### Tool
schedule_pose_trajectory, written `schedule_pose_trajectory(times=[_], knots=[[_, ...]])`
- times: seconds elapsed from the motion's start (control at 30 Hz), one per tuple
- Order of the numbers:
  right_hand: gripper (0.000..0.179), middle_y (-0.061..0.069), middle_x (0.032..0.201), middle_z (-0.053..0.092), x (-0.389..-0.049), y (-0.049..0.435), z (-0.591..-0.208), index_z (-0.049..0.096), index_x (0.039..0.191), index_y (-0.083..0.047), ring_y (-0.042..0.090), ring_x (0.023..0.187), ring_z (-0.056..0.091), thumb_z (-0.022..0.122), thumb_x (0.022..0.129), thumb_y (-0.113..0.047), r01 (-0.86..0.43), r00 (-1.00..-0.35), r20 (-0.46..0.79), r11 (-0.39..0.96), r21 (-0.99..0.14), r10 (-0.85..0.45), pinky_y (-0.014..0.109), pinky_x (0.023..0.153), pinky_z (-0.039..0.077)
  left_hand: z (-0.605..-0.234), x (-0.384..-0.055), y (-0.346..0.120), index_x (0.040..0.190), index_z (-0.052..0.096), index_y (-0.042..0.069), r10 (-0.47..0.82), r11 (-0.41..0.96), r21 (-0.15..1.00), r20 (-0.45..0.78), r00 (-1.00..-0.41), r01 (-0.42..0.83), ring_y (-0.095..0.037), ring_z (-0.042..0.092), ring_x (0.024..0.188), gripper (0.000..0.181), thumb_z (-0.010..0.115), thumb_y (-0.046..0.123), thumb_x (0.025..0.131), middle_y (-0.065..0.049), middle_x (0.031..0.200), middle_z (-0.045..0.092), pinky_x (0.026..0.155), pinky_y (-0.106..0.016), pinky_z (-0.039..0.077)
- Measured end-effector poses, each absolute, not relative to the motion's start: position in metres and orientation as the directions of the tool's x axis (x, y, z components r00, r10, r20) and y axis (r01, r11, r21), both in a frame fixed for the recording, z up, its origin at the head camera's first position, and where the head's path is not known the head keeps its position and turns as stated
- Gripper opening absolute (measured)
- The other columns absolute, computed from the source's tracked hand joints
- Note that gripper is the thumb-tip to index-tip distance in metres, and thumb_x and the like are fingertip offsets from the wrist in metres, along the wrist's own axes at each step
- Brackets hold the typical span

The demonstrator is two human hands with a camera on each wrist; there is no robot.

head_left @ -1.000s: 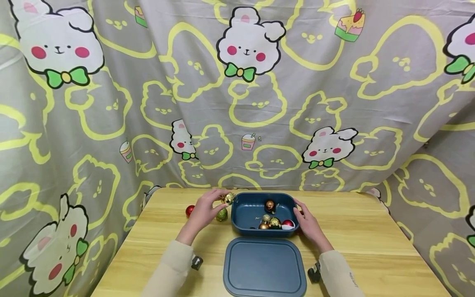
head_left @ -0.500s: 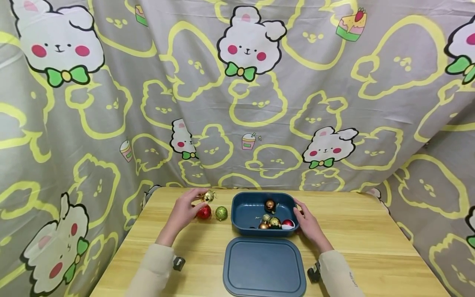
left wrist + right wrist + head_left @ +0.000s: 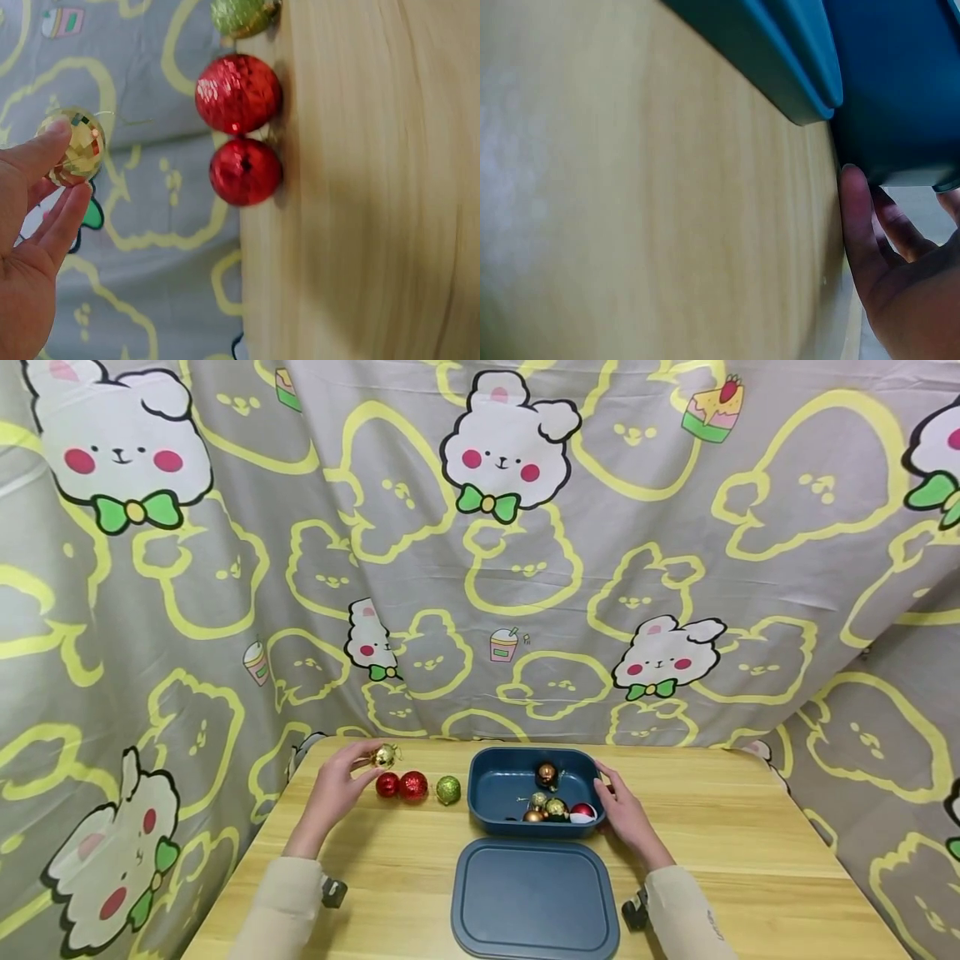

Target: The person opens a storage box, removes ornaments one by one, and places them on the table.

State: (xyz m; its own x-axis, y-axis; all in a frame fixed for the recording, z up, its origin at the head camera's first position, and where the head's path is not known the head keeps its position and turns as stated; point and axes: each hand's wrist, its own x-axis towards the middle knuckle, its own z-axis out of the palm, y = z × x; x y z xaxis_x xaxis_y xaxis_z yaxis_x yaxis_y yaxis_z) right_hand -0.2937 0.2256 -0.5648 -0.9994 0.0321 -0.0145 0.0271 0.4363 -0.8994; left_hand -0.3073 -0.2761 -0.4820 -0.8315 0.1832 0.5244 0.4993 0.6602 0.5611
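My left hand (image 3: 335,783) pinches a gold faceted Christmas bauble (image 3: 385,756) between thumb and fingers, raised above the table's far left part. A thin gold loop sticks out of the bauble (image 3: 77,146) in the left wrist view. Just beyond the fingers, a smaller red bauble (image 3: 387,785), a larger red bauble (image 3: 414,786) and a green glittery bauble (image 3: 448,790) lie in a row. My right hand (image 3: 624,814) rests against the right end of a dark blue box (image 3: 517,828); in the right wrist view its thumb (image 3: 859,217) touches the box's lower wall.
Inside the box are several baubles, among them a brown one (image 3: 546,773), a gold one (image 3: 556,810) and a red and white one (image 3: 582,812). The flat blue lid (image 3: 534,897) lies in front of the box. A patterned curtain (image 3: 525,693) hangs behind the wooden table (image 3: 720,827).
My left hand has carried the gold bauble leftward from beside the box, past the green and larger red baubles, uncovering the red pair. The right hand and box have stayed put.
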Motion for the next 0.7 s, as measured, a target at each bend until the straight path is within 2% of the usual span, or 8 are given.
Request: schedule_pose_trajectory(times=[0.3,0.53,0.7], knots=[[0.051,0.028,0.135,0.056,-0.294,0.224,-0.565,0.034,0.161,-0.028,0.029,0.087,0.064,0.042,0.112,-0.040,0.022,-1.000,-0.009,0.442,-0.897,0.030,0.036,0.058,0.060,-0.489,-0.309,-0.299,0.131,0.067,0.004,0.117,0.697,0.577,0.495,-0.861,0.426,-0.037,0.069,0.113,0.042,0.078,0.003,0.090,-0.017,0.128,0.068,0.098,-0.047,0.058],[0.052,0.029,0.136,0.056,-0.296,0.226,-0.567,0.033,0.162,-0.028,0.027,0.079,0.064,0.042,0.112,-0.041,0.026,-1.000,-0.018,0.434,-0.901,0.023,0.036,0.058,0.060,-0.493,-0.309,-0.314,0.127,0.067,-0.003,0.089,0.699,0.584,0.501,-0.861,0.412,-0.042,0.068,0.110,0.040,0.078,-0.003,0.089,-0.023,0.123,0.067,0.095,-0.051,0.058],[0.052,0.027,0.136,0.056,-0.297,0.228,-0.568,0.033,0.162,-0.029,0.024,0.073,0.064,0.041,0.112,-0.043,0.022,-1.000,-0.014,0.436,-0.900,0.022,0.036,0.058,0.059,-0.499,-0.310,-0.322,0.127,0.067,-0.004,0.068,0.697,0.602,0.487,-0.871,0.391,-0.043,0.069,0.110,0.040,0.078,-0.003,0.088,-0.023,0.124,0.067,0.096,-0.050,0.058]])
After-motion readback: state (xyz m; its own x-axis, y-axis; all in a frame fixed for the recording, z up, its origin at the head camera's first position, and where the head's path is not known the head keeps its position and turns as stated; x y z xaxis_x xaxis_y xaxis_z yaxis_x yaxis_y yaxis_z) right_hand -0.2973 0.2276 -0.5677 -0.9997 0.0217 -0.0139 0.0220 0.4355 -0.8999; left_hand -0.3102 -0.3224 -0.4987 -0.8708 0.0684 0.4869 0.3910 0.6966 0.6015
